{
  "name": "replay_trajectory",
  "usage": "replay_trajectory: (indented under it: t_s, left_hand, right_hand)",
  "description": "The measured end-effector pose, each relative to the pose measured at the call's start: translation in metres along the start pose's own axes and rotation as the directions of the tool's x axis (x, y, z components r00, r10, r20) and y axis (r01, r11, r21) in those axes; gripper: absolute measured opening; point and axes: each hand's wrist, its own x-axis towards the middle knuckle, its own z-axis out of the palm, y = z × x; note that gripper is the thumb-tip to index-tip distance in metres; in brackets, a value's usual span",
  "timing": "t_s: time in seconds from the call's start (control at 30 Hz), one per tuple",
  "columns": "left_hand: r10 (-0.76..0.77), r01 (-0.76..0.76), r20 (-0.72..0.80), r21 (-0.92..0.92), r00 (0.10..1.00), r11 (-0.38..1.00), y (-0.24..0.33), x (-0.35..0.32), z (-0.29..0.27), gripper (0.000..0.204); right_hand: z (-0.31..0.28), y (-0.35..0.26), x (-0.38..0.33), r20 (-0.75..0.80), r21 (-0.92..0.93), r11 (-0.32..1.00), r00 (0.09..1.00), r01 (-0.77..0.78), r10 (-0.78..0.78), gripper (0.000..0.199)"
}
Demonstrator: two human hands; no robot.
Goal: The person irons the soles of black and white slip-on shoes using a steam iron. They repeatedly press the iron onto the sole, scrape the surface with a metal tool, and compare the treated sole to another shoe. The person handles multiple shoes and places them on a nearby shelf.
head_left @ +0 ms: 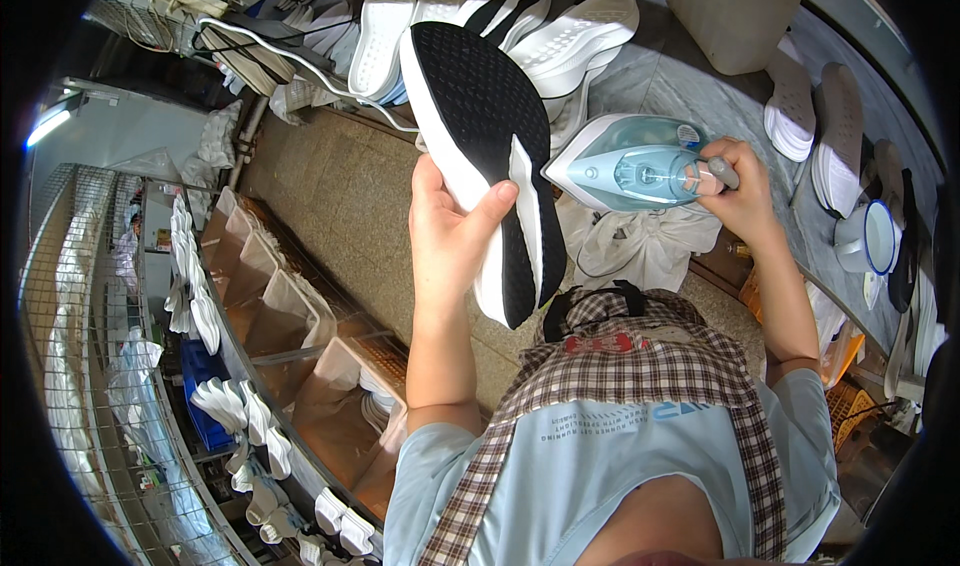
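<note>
My left hand is closed on a thick shoe sole, thumb across its face and fingers behind the white side wall. The sole is held up at a tilt, its black textured tread showing, with a white groove toward the near end. Wrapped round the handle of a light blue and white steam iron is my right hand. The iron's pointed tip faces left, close to the sole's right edge; whether they touch I cannot tell. Its soleplate is hidden from view.
More white soles crowd the grey marbled bench at the back, and others stand at right. A white mug with a blue rim sits there too. Cardboard boxes and a wire rack stand at left. A white cloth bundle hangs below the iron.
</note>
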Motion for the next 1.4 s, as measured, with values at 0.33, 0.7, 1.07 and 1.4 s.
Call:
replay_trajectory:
  t_s: [0.33, 0.7, 1.07, 1.4]
  left_hand:
    - [0.011, -0.011, -0.007, 0.077, 1.0, 0.997, 0.0014, -0.0015, -0.0023, 0.051]
    - [0.017, -0.017, -0.028, 0.003, 0.999, 1.0, 0.0035, -0.0022, 0.0019, 0.052]
    - [0.016, -0.015, -0.006, 0.087, 1.0, 0.996, 0.0045, -0.0026, 0.0005, 0.053]
    - [0.031, -0.03, -0.016, 0.089, 0.999, 0.996, 0.0034, -0.0027, 0.0007, 0.054]
  right_hand:
    - [0.001, 0.001, 0.0003, 0.01, -0.014, 1.0, 1.0, 0.014, -0.014, 0.044]
    - [0.0009, -0.0018, 0.0014, -0.025, -0.043, 0.999, 1.0, 0.004, -0.005, 0.044]
    - [0.0021, -0.002, 0.0032, -0.037, -0.051, 0.999, 0.999, 0.018, -0.02, 0.045]
    - [0.0025, -0.0019, 0.0026, -0.041, -0.048, 0.999, 0.999, 0.017, -0.019, 0.045]
